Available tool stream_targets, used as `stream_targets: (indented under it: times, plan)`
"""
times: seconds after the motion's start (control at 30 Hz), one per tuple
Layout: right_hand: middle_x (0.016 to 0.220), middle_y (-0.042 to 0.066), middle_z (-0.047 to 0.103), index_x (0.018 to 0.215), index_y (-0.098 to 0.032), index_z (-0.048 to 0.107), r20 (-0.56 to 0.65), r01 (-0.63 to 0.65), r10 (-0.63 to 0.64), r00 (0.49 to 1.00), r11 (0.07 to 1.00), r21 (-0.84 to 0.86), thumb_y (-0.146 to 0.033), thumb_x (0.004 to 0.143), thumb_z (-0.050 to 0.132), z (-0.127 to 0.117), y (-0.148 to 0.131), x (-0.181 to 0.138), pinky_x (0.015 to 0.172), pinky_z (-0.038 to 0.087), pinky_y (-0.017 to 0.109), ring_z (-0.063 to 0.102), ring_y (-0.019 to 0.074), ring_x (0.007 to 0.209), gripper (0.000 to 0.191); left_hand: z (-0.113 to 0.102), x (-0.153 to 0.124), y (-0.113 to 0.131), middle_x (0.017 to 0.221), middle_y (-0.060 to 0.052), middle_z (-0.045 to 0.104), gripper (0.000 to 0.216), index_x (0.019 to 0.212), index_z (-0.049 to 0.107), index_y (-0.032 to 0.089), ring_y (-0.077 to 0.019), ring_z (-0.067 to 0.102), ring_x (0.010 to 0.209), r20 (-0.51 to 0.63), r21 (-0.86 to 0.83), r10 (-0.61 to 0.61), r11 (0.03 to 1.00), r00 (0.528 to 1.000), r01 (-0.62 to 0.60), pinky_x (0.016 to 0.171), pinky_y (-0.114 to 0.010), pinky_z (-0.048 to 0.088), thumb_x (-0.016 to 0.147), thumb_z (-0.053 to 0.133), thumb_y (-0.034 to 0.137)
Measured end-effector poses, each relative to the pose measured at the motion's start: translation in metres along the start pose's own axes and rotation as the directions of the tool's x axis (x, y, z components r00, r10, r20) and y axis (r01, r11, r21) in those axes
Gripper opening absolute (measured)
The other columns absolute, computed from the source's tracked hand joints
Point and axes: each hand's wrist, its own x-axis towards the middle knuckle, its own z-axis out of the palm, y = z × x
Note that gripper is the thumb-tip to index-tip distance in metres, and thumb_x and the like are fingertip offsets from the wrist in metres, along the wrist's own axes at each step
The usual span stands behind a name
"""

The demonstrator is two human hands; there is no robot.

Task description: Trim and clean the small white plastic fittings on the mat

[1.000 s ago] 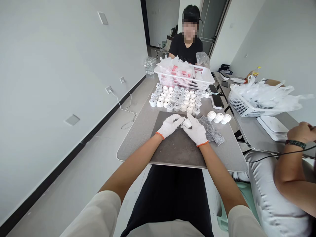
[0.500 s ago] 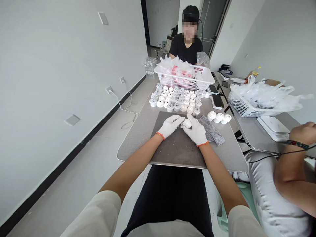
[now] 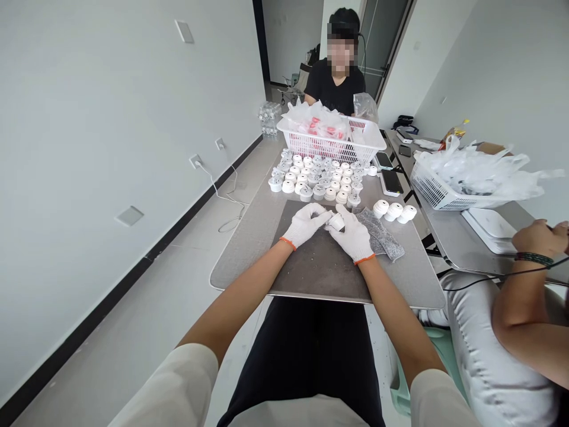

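Note:
A small white round cup-shaped plastic piece (image 3: 337,222) is held over the dark mat (image 3: 322,261). My right hand (image 3: 352,235), in a white knitted glove with an orange cuff, closes its thumb and fingers around the right side of it. My left hand (image 3: 306,225), gloved the same way, pinches at its left edge; the fingertips hide whether anything else is between them. Close beyond both hands stand several rows of white round plastic pieces (image 3: 330,194), some with grey faces turned up. A grey knitted cloth (image 3: 386,240) lies beside my right hand.
Three white pieces (image 3: 393,212) stand at the right. A white basket (image 3: 320,142) with plastic bags is at the table's far end, before a seated person. Phones (image 3: 391,182) lie near the right edge. Another basket (image 3: 438,193) stands on the neighbouring table, near a person's arm (image 3: 528,284).
My left hand's fingers have bent slightly more, and its knuckles sit a little higher. My right hand and the piece barely moved. At the right, the other person's hand shifted a little left.

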Motion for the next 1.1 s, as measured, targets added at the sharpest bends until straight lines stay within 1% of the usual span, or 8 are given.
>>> stream_targets:
  times: [0.1,0.23,0.3,0.63,0.77,0.87,0.97,1.1]
  plan:
    - [0.141,0.012,0.053,0.159,-0.019,0.032,-0.003,0.002,-0.002,1.000,1.000,-0.003,-0.044,0.097,0.058,0.000,0.000,0.000,0.100,0.047,0.036,0.056,0.0282,0.122,0.073,-0.001,0.000,0.002,0.076,0.000,0.062,0.034,0.075,0.060,0.018,-0.0127,0.053,0.071,0.022,-0.038,-0.011,0.999,1.000,0.012,0.070,-0.027,0.045,0.079,0.070,0.051]
    - [0.138,0.013,0.054,0.159,-0.019,0.033,-0.007,0.002,-0.002,1.000,1.000,-0.003,-0.044,0.095,0.061,-0.001,0.000,0.000,0.098,0.048,0.034,0.058,0.0277,0.118,0.074,-0.002,-0.001,0.002,0.066,0.003,0.053,0.036,0.074,0.057,0.019,-0.0107,0.046,0.061,0.159,-0.081,-0.024,0.996,0.987,0.037,0.060,-0.026,0.039,0.087,0.058,0.052]
    - [0.137,0.012,0.055,0.158,-0.020,0.034,-0.009,0.002,-0.002,1.000,1.000,-0.002,-0.045,0.095,0.062,-0.002,0.000,0.000,0.096,0.048,0.034,0.060,0.0273,0.116,0.074,-0.002,0.000,0.002,0.064,0.003,0.051,0.037,0.073,0.057,0.019,-0.0107,0.044,0.060,0.178,-0.071,-0.023,0.997,0.984,0.036,0.059,-0.026,0.037,0.088,0.055,0.052]
    - [0.136,0.012,0.056,0.159,-0.021,0.032,-0.021,0.002,-0.002,1.000,1.000,-0.004,-0.047,0.096,0.060,0.000,0.001,0.000,0.095,0.051,0.036,0.063,0.0270,0.114,0.074,0.000,-0.002,0.003,0.078,0.000,0.063,0.027,0.076,0.061,0.019,-0.0143,0.055,0.075,0.016,0.003,-0.030,1.000,0.999,0.030,0.072,-0.028,0.045,0.082,0.066,0.045]
    - [0.135,0.009,0.059,0.157,-0.029,0.036,-0.030,-0.005,0.005,1.000,1.000,0.004,-0.048,0.099,0.052,0.003,0.004,0.002,0.096,0.051,0.034,0.064,0.0231,0.115,0.064,0.001,-0.001,0.000,0.080,0.000,0.064,0.027,0.077,0.061,0.019,-0.0143,0.056,0.077,-0.006,0.000,-0.016,1.000,1.000,0.016,0.074,-0.028,0.046,0.080,0.069,0.045]
    - [0.136,0.008,0.059,0.156,-0.031,0.038,-0.054,0.004,-0.002,0.999,0.999,0.034,-0.050,0.097,0.055,0.006,0.006,0.002,0.098,0.051,0.035,0.063,0.0233,0.117,0.063,0.001,0.000,0.000,0.078,0.000,0.062,0.029,0.076,0.060,0.019,-0.0137,0.055,0.074,0.003,0.000,-0.017,1.000,1.000,0.017,0.072,-0.028,0.045,0.080,0.068,0.047]
    - [0.139,0.009,0.058,0.156,-0.029,0.038,-0.073,0.023,-0.019,0.997,0.998,0.054,-0.049,0.098,0.054,0.007,0.008,0.001,0.100,0.052,0.038,0.062,0.0255,0.120,0.063,0.000,0.000,0.002,0.072,0.001,0.058,0.031,0.074,0.058,0.019,-0.0126,0.052,0.069,0.046,-0.024,-0.023,0.999,0.999,0.025,0.066,-0.027,0.042,0.082,0.066,0.048]
    - [0.139,0.009,0.059,0.153,-0.028,0.043,-0.100,0.039,-0.032,0.994,0.997,0.072,-0.045,0.101,0.047,0.011,0.011,0.002,0.100,0.052,0.039,0.063,0.0265,0.119,0.055,-0.002,-0.001,0.002,0.066,0.003,0.052,0.035,0.076,0.057,0.020,-0.0112,0.047,0.061,0.196,-0.083,-0.029,0.995,0.980,0.046,0.059,-0.026,0.039,0.089,0.053,0.052]
